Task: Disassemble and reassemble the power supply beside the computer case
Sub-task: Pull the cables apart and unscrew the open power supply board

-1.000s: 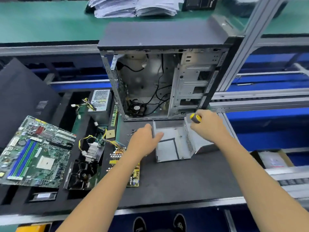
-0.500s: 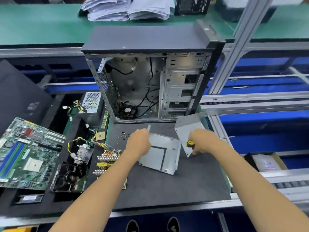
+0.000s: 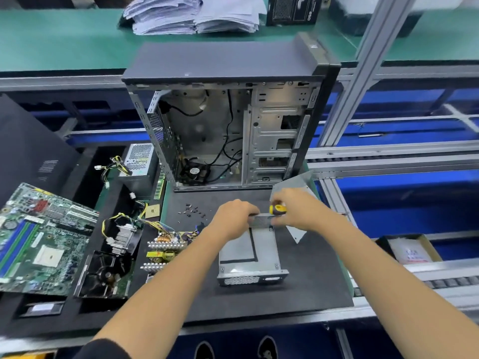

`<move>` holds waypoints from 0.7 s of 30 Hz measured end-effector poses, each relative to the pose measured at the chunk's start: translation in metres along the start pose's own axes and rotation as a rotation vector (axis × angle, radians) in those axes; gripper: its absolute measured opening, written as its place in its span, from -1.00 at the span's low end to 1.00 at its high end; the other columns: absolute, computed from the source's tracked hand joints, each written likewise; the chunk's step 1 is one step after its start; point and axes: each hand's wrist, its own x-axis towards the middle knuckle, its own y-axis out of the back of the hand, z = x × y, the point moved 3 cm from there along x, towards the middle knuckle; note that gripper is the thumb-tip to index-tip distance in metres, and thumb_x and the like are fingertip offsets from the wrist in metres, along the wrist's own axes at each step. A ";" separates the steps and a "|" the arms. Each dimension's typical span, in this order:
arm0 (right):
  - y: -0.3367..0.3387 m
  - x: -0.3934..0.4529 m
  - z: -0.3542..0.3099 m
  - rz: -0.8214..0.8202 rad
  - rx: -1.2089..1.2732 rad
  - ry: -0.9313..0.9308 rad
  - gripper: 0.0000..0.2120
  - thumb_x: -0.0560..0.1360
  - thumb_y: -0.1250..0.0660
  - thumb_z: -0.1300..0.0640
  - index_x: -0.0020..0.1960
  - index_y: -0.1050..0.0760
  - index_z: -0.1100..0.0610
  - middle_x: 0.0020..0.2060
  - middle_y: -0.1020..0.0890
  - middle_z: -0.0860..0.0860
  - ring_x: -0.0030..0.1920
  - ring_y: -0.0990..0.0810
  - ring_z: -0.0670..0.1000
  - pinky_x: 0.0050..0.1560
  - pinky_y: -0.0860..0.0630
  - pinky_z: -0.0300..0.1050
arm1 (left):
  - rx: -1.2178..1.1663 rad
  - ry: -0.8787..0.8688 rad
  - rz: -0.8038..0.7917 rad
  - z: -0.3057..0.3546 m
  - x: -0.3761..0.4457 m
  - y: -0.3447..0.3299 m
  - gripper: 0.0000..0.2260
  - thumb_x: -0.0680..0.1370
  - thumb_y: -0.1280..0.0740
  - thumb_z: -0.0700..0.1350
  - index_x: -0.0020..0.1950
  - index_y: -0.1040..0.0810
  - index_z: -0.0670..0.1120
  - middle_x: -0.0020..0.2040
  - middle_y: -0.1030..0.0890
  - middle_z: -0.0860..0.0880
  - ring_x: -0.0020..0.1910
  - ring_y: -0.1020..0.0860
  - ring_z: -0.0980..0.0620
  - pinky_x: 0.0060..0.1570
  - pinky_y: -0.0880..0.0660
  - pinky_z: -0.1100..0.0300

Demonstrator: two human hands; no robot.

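The grey metal power supply housing (image 3: 248, 255) lies open on the black mat, its vented end toward me. My left hand (image 3: 233, 218) grips its far wall. My right hand (image 3: 298, 211) holds a yellow-handled screwdriver (image 3: 277, 209) and also touches that far wall. The housing's loose metal cover (image 3: 295, 185) lies behind my right hand. The power supply's circuit board (image 3: 166, 247), with heat sinks and yellow wires, sits left of the housing. The open computer case (image 3: 228, 125) stands behind.
Several small screws (image 3: 193, 211) lie on the mat (image 3: 298, 294) near the case. A motherboard (image 3: 39, 242), a cooler fan (image 3: 103, 273) and a second power supply (image 3: 138, 161) lie at the left. A cardboard box (image 3: 409, 250) sits at the right by the conveyor rails.
The housing has been turned and laid flat on the mat, nearer to me. Both hands have come together at its far wall, and the cover now lies behind my right hand.
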 end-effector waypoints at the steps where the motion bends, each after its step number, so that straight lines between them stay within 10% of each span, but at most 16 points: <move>1: -0.005 0.005 -0.006 -0.001 -0.007 0.011 -0.76 0.40 -0.46 0.03 0.02 -0.54 0.08 -0.10 -0.54 0.00 -0.11 -0.53 0.05 -0.25 -0.41 -0.13 | -0.016 -0.003 -0.005 -0.002 0.000 0.001 -0.79 0.55 -0.26 -0.19 0.11 -0.58 0.03 -0.02 -0.64 -0.05 0.00 -0.53 -0.13 -0.18 -0.40 0.11; 10: -0.040 0.039 -0.049 -0.002 -0.180 0.103 -0.90 0.46 -0.37 0.07 -0.13 -0.44 0.00 -0.16 -0.44 -0.02 -0.14 -0.50 0.10 -0.23 -0.34 -0.11 | -0.096 0.199 -0.005 -0.104 -0.074 0.051 -0.89 0.55 -0.31 -0.05 0.02 -0.57 -0.02 0.00 -0.60 0.04 0.03 -0.54 0.01 -0.05 -0.44 0.16; 14: -0.047 0.050 -0.070 -0.017 -0.254 0.107 -0.97 0.47 -0.33 0.13 -0.13 -0.47 0.05 -0.16 -0.56 0.04 -0.16 -0.54 0.12 -0.22 -0.40 -0.10 | -0.023 0.198 -0.274 -0.137 -0.120 0.040 -0.41 0.36 -0.46 0.21 0.30 -0.42 0.02 0.25 -0.45 0.06 0.25 -0.40 0.06 0.23 -0.34 0.10; 21: -0.047 0.065 -0.085 -0.059 -0.317 0.054 -0.86 0.40 -0.29 0.30 -0.27 -0.39 0.12 -0.37 -0.44 0.03 -0.28 -0.48 0.15 -0.31 -0.33 -0.13 | 0.065 0.114 -0.437 -0.140 -0.127 0.024 -0.13 0.17 -0.53 0.29 0.37 -0.28 0.04 0.26 -0.36 0.07 0.29 -0.31 0.01 0.29 -0.23 0.00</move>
